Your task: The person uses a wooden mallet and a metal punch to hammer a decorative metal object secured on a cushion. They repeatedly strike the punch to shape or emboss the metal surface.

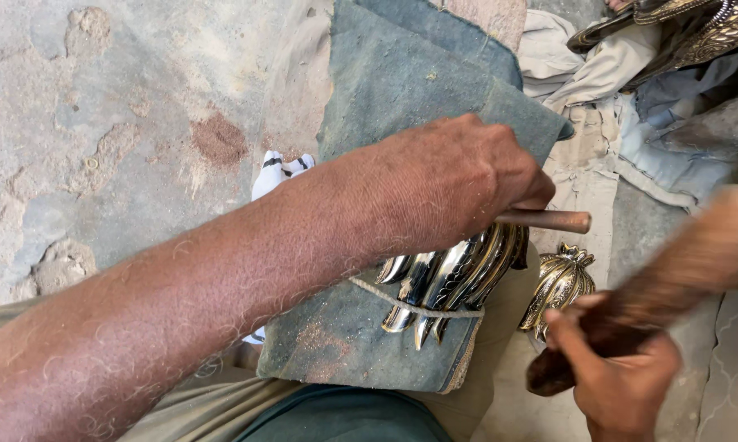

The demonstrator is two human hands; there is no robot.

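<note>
Two hands are at work, and going left to right I start w/ the cracked concrete floor [99, 123] filling the upper left of the frame. A white cloth w/ dark stripes [280, 170] peeks out just above the forearm, centre-left. My left hand [459, 176] comes in from the lower left across a grey-green felt pad [401, 82] that lies over the lap, centre frame. That hand is closed in a fist, fingers wrapped round a brown rod-like tool [553, 219]; only its blunt end shows, sticking out toward the right, so I read its long axis as roughly horizontal in the frame. Directly below the fist sits the shiny fluted metal piece [451, 282], its ribs running from upper right down to lower left, points toward the bottom, a cord [418, 309] looped across it. The left hand is plainly nearest it, touching or just above; can't tell which.

Further right, near but apart, a second brass-coloured ribbed piece [559, 282] sits on beige cloth [582, 164]. My right hand [618, 372], lower right, is clamped round the handle of a dark wooden mallet [672, 278]; the head blurs toward the right edge, raised to the right of the rod's end. More ornate metalware [688, 29] lies in the upper right corner.
</note>
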